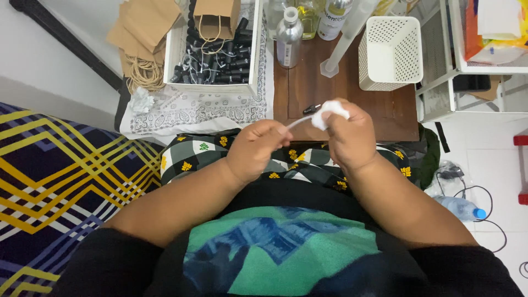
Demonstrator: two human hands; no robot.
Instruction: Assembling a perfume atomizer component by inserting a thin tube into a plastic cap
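White wad of tissue point(329, 111), soft, crumpled, w/ a thin white stick or tube point(297, 122) running out of its left side. Can't tell what the stick is exactly; pale, slim, straight, tilted a bit down to the left.

Wad sits at top of right hand point(346, 137), fingers closed round it, only the upper part showing past the knuckles. Stick's far end goes into left hand point(257, 148), pinched at the fingertips. So the thing spans the small gap btwn both hands, held up over the lap, near edge of the small brown wooden table point(352, 93).

Both hands curled into loose fists, backs toward camera, close together but not touching each other. Forearms come in from bottom left & bottom right, bare, elbows wide, black sleeves at the near edge.

Around: checked cloth point(209, 151) over the lap under the hands. On the table far side, white perforated basket point(391, 52), silver bottle point(289, 36), small dark bit point(311, 108) just left of the wad. Far left, white box point(212, 49) full of small black bottles, paper bags point(146, 27) beside it. Blue-yellow blanket point(66, 170) left.
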